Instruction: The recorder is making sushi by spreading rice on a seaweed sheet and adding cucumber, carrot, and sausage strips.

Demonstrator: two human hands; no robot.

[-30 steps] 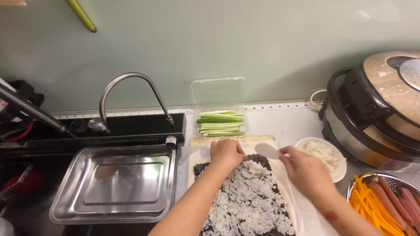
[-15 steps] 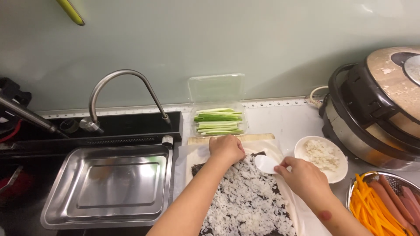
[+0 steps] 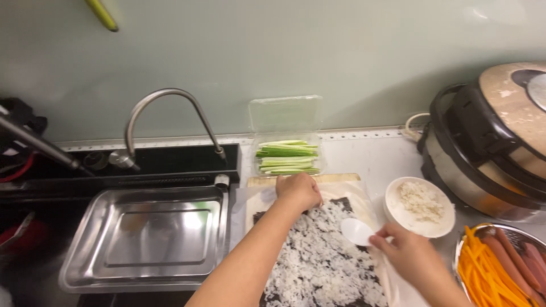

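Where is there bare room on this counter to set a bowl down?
The bare counter between the cucumber box and the rice cooker is free. The steel tray in the sink is empty too. It is crowded on the right, around the white bowl, the right hand and the carrot strainer.

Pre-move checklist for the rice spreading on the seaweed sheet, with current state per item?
1. Left hand pins the far edge of the seaweed sheet: ok, it presses down there.
2. Right hand grips the white rice paddle: ok, its blade sits over the rice layer.
3. Rice reaches the far edge: not ok, a dark bare strip shows past the rice.
4. Rice left in the white bowl: ok, a small heap remains.
5. Fillings at hand: ok, cucumber strips behind the board, carrot strips to the right.
6. Sheet's near edge covered: cannot tell, out of frame.
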